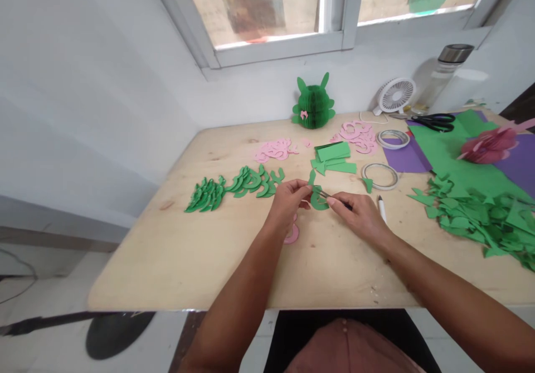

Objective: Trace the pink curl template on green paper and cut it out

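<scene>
My left hand [292, 194] is closed in a pinch on a green paper cutout [321, 202] with a curved, ring-like lower part, held just above the table. In my right hand [359, 212] is a slim pair of dark-handled scissors [343, 201], its narrow blades pointing left at the cutout. A pink paper cutout [293, 233] lies on the table beneath my left wrist, partly hidden. Left of my hands, curved green cutouts [246, 182] lie in overlapping heaps. Green paper strips [333, 153] are stacked just beyond my hands.
Pink cutouts [276, 150] lie farther back, near a green honeycomb paper figure [313, 108]. To the right are tape rolls [380, 177], a white pen [382, 208], green scraps [472, 211], black-handled scissors [432, 121], a small fan [396, 95] and a bottle [443, 74].
</scene>
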`<state>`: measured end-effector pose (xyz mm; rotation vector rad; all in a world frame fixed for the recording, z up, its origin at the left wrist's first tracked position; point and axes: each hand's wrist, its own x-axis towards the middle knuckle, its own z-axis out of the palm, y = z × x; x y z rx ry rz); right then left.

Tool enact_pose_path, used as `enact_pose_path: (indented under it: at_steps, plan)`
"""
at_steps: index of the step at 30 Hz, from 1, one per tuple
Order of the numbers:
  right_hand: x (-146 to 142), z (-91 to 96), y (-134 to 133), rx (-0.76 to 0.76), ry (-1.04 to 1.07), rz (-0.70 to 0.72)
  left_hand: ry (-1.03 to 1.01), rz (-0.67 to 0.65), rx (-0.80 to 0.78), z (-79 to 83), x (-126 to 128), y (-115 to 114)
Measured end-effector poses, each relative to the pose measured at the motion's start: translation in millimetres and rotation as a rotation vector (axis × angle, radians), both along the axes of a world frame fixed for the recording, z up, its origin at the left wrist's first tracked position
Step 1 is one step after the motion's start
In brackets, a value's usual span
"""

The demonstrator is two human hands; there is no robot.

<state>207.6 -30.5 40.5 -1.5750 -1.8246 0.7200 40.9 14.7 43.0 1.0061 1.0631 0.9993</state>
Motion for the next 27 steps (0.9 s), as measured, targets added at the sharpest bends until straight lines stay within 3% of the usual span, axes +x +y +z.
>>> enact_pose_path:
  at_steps: [14, 21, 27]
  plan:
    - [1.2, 1.6, 1.0, -0.022, -0.026, -0.062, 0.161, -0.044, 0.147, 1.2, 0.0, -1.9]
    - [0.6, 3.2, 0.3, 0.049, 0.274, -0.168, 0.153, -0.096, 0.089, -0.1, 1.5, -2.8]
    - [-1.9, -0.6, 2.2, -0.009, 0.318, -0.169, 0.104, -0.218, 0.049, -1.8, 5.0, -6.9]
